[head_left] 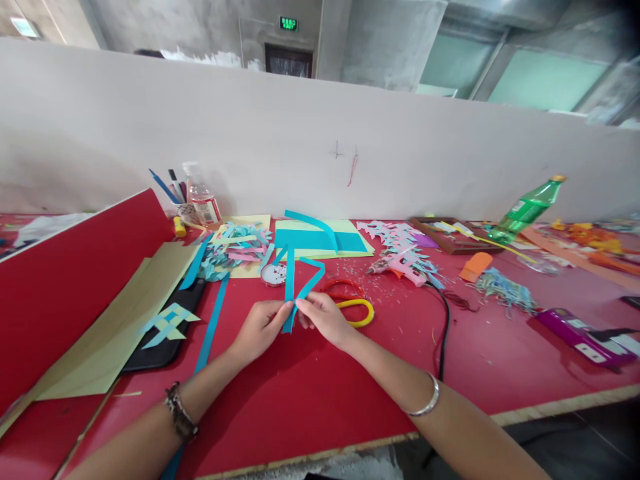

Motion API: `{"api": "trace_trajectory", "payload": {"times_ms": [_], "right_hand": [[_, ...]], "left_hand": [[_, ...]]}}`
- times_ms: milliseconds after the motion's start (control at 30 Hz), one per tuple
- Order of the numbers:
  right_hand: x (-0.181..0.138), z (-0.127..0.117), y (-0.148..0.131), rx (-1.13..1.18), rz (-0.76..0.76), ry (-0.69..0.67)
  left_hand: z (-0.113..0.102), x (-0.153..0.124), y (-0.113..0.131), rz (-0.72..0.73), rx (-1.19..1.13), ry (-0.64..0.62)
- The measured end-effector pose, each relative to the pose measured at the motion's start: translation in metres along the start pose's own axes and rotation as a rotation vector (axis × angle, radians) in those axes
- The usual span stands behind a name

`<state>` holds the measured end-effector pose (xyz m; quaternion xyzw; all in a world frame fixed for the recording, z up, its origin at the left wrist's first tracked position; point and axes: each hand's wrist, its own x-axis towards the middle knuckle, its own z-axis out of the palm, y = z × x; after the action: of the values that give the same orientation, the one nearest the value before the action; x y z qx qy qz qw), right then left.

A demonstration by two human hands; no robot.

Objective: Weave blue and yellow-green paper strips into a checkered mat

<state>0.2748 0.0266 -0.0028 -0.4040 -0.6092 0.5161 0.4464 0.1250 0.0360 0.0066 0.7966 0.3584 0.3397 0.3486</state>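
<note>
My left hand (pixel 263 328) pinches a blue paper strip (pixel 290 273) that stands upright above the red table (pixel 320 407). My right hand (pixel 325 317) is closed on a folded blue strip (pixel 313 270) that bends over at its top. The fingertips of both hands nearly meet where the strips come together. Just right of my right hand lie scissors (pixel 361 323) with red and yellow handles, partly covered by that hand. Another long blue strip (pixel 215 317) runs under my left forearm. A woven blue and pale-yellow paper piece (pixel 173 322) lies to the left.
Behind my hands are blue paper on yellow sheets (pixel 320 241) and a heap of cut strips (pixel 235 248). A pink glue gun (pixel 407 267) with a black cable lies at right. Farther right are a tilted green bottle (pixel 527 210) and a purple device (pixel 580 337). A white partition (pixel 280 147) rises behind.
</note>
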Motion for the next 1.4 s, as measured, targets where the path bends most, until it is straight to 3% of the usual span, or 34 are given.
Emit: {"api": "trace_trajectory", "payload": {"times_ms": [233, 400, 567, 633, 733, 967, 1200, 1400], "right_hand": [[0.001, -0.0008, 0.0042, -0.033, -0.023, -0.051], [0.0012, -0.0011, -0.0009, 0.005, 0.022, 0.006], [-0.0029, 0.0026, -0.0053, -0.044, -0.047, -0.107], [-0.004, 0.0038, -0.0054, -0.061, -0.064, -0.131], [-0.004, 0.004, -0.0045, -0.05, -0.042, -0.119], [-0.004, 0.0016, -0.0052, -0.056, -0.051, -0.111], [-0.0005, -0.0021, -0.0024, -0.038, -0.046, 0.003], [0.0007, -0.0019, -0.0013, -0.025, 0.008, -0.116]], "left_hand": [[-0.0004, -0.0005, -0.0022, -0.065, 0.054, 0.184], [0.0013, -0.0009, -0.0049, -0.06, 0.021, 0.058], [0.0022, -0.0017, -0.0056, -0.073, 0.113, 0.143], [0.0017, -0.0013, -0.0043, -0.033, 0.119, 0.116], [0.0012, -0.0011, -0.0021, -0.005, 0.096, 0.064], [0.0031, -0.0018, -0.0013, -0.105, 0.029, 0.1], [-0.0048, 0.0017, -0.0032, -0.22, -0.078, 0.23], [-0.0039, 0.0018, -0.0037, -0.217, -0.171, 0.106]]}}
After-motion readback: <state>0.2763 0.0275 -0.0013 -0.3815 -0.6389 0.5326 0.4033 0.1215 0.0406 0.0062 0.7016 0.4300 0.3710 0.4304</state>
